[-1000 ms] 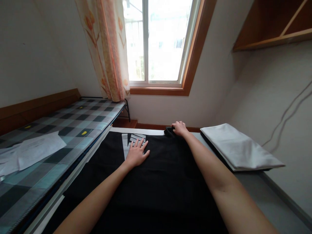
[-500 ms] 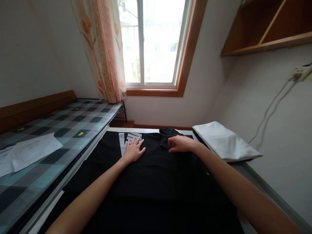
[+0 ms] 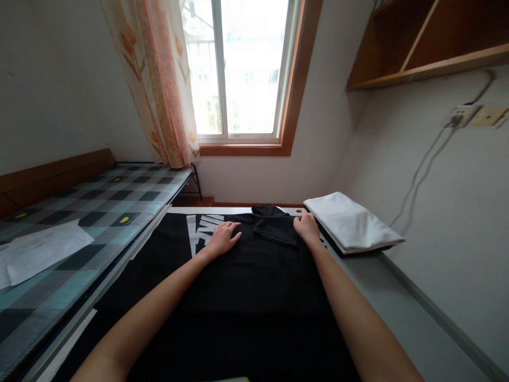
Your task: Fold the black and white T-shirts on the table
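Note:
A black shirt (image 3: 246, 292) with a pale grey lettered print (image 3: 207, 228) lies spread over the table in front of me. My left hand (image 3: 223, 239) rests on it beside the print, fingers loosely bent and palm down. At the shirt's far right side, my right hand (image 3: 307, 228) has its fingers curled on the edge of the black fabric, the index finger sticking out a little. Between the two hands, a sleeve-like part (image 3: 274, 225) is folded over onto the shirt. The right fingertips are partly hidden.
A folded white cloth (image 3: 352, 223) with a dark layer beneath it sits on the grey table (image 3: 385, 302) at right. Left of the table is a bed with a checked mattress (image 3: 91, 199) and papers (image 3: 51, 252). A wooden shelf (image 3: 429, 48) and plugged-in cord (image 3: 417, 170) are on the right wall.
My right hand has moved to the shirt's right edge, where the fabric now lies folded inward. My left hand's fingers, spread before, have drawn together and shifted slightly, uncovering more print. The view turned right.

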The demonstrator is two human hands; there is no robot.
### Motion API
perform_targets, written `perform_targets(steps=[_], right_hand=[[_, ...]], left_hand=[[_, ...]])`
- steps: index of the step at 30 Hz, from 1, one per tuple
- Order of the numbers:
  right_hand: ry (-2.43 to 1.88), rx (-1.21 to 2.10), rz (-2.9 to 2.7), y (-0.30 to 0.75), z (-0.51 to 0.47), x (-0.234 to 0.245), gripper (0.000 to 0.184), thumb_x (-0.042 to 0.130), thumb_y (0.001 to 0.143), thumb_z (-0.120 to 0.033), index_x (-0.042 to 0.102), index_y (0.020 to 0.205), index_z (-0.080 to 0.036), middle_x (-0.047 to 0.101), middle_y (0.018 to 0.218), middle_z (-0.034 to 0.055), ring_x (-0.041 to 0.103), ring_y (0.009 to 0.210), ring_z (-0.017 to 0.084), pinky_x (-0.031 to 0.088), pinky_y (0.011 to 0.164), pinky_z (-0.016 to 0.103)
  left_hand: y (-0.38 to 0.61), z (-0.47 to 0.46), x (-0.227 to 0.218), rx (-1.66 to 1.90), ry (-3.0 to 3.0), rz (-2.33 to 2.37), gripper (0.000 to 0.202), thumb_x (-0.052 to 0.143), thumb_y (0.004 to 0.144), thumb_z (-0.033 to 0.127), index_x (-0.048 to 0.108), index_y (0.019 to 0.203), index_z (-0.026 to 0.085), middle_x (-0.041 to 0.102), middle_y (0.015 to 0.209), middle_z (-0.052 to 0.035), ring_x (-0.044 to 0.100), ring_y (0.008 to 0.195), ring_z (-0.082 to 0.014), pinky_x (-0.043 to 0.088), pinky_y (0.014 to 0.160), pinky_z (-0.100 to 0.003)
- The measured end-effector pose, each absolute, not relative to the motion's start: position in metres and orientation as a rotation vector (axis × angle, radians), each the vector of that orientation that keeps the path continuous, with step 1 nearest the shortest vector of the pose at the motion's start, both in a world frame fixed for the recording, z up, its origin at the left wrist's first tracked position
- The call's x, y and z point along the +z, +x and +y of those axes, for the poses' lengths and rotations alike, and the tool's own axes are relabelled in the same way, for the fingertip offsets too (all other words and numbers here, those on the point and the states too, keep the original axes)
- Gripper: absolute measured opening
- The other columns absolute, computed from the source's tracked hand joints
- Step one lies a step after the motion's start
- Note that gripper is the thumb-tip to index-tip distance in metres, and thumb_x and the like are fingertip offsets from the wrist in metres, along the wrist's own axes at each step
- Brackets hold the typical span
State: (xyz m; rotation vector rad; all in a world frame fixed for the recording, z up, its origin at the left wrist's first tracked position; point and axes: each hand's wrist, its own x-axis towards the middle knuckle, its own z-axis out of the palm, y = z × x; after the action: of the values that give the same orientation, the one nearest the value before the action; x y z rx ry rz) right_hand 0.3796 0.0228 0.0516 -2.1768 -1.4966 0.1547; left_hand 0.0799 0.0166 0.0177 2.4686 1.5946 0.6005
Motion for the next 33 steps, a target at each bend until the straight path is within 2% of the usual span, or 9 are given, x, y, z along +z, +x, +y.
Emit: perform_targets(steps=[4,7,11,13,16,19,24,29,33], right_hand=[[-2.221,0.101,-1.425,0.368,0.018,0.031,0.049,0.041,0.09,-0.035,0.049,0.135,-0.018,0.053,0.121,0.0195,0.058,0.108,0.031,0.044,0.085,0.038],[-2.219,0.116,-1.425,0.368,0.017,0.027,0.05,0.039,0.092,-0.037,0.044,0.138,-0.017,0.053,0.121,0.0208,0.058,0.109,0.031,0.042,0.089,0.038],[-2.274,0.164,-1.431,0.372,0.017,0.029,0.051,0.035,0.093,-0.035,0.036,0.141,-0.017,0.059,0.12,0.0202,0.058,0.11,0.031,0.037,0.093,0.045],[-2.301,0.198,-1.438,0.373,0.016,0.031,0.05,0.034,0.094,-0.034,0.034,0.141,-0.017,0.064,0.114,0.0187,0.06,0.109,0.03,0.036,0.094,0.047],[-2.301,0.242,-1.492,0.374,0.015,0.032,0.049,0.037,0.092,-0.031,0.036,0.139,-0.018,0.067,0.11,0.0166,0.062,0.106,0.03,0.037,0.093,0.045],[-2.295,0.279,-1.56,0.371,0.013,0.032,0.049,0.042,0.088,-0.027,0.041,0.136,-0.02,0.068,0.108,0.0153,0.062,0.105,0.029,0.04,0.09,0.04],[-2.357,0.279,-1.604,0.363,0.008,0.033,0.049,0.044,0.085,-0.023,0.045,0.134,-0.022,0.069,0.104,0.0138,0.065,0.099,0.026,0.042,0.087,0.037],[-2.364,0.253,-1.659,0.36,0.005,0.034,0.038,0.046,0.083,-0.023,0.057,0.119,-0.023,0.069,0.101,0.0119,0.065,0.098,0.025,0.042,0.086,0.035],[-2.383,0.29,-1.665,0.358,0.003,0.037,0.032,0.048,0.081,-0.024,0.062,0.11,-0.023,0.068,0.104,0.012,0.065,0.097,0.027,0.044,0.081,0.034]], left_hand=[[0.12,0.039,0.024,0.703,2.217,1.45,0.043,0.047,0.09,0.043,0.057,0.128,0.024,0.068,0.107,-0.0059,0.06,0.102,-0.0227,0.046,0.092,-0.036],[0.146,0.057,0.026,0.685,2.021,1.339,0.042,0.052,0.087,0.039,0.06,0.124,0.019,0.07,0.1,-0.0069,0.064,0.088,-0.0191,0.049,0.085,-0.031],[0.166,0.07,0.025,0.692,1.952,1.324,0.036,0.065,0.078,0.031,0.068,0.111,0.017,0.068,0.098,-0.0077,0.064,0.087,-0.0189,0.051,0.081,-0.029],[0.17,0.07,0.023,0.678,1.945,1.299,0.035,0.067,0.075,0.025,0.069,0.109,0.016,0.068,0.094,-0.0068,0.064,0.076,-0.0161,0.052,0.072,-0.027],[0.17,0.068,0.022,0.653,1.882,1.241,0.037,0.064,0.075,0.015,0.067,0.112,0.014,0.067,0.084,-0.0044,0.057,0.055,-0.0091,0.048,0.054,-0.021],[0.165,0.068,0.024,0.611,1.79,1.238,0.043,0.062,0.073,0.007,0.065,0.115,0.012,0.066,0.077,-0.0037,0.056,0.05,-0.0072,0.043,0.048,-0.018],[0.158,0.073,0.024,0.6,1.792,1.294,0.051,0.061,0.067,0.004,0.064,0.117,0.012,0.067,0.094,-0.0073,0.061,0.057,-0.0086,0.048,0.052,-0.019],[0.155,0.077,0.019,0.704,1.89,1.339,0.05,0.065,0.063,0.005,0.069,0.112,0.015,0.066,0.11,-0.007,0.063,0.088,-0.0154,0.051,0.076,-0.022],[0.154,0.078,0.016,0.725,1.938,1.342,0.049,0.064,0.064,0.006,0.07,0.111,0.015,0.07,0.103,-0.0051,0.062,0.081,-0.015,0.051,0.078,-0.024]])
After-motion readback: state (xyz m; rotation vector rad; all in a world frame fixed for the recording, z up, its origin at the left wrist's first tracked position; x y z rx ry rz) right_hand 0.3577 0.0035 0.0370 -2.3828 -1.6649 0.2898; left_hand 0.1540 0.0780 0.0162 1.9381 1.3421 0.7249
